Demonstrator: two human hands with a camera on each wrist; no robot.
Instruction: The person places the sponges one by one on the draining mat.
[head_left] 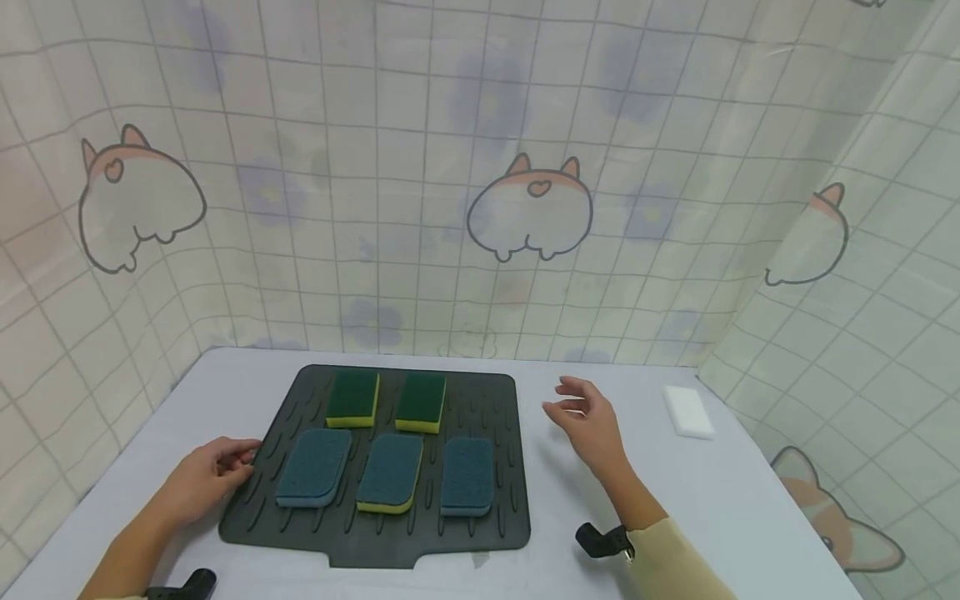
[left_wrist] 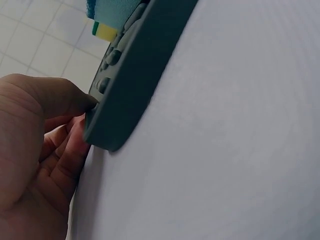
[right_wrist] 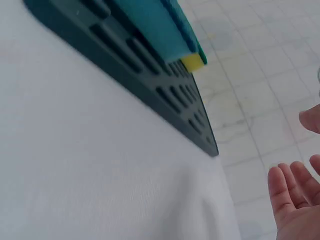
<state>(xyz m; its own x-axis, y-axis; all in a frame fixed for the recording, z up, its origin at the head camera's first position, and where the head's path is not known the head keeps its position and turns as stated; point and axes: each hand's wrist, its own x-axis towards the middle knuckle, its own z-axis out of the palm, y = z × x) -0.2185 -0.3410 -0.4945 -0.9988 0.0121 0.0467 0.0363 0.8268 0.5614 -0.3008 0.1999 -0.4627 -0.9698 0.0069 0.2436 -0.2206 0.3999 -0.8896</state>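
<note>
A dark grey ribbed drying mat (head_left: pixel 375 550) lies on the white table with several sponges on it. Along its back are a green-topped yellow sponge (head_left: pixel 352 398) and a similar sponge (head_left: pixel 422 402). In front of them lie a blue sponge (head_left: pixel 313 468), a blue-topped yellow sponge (head_left: pixel 391 472) and another blue sponge (head_left: pixel 467 476). My left hand (head_left: pixel 208 479) pinches the mat's left edge, thumb on top and fingers at the side and underside in the left wrist view. Right of the mat, my right hand (head_left: pixel 588 423) hovers with fingers relaxed and apart, holding nothing.
A white block-like sponge (head_left: pixel 687 412) lies at the table's back right. A checked curtain (head_left: pixel 420 200) with cartoon dog prints hangs around the back and sides. The white tabletop (head_left: pixel 720 517) extends to the right of the mat.
</note>
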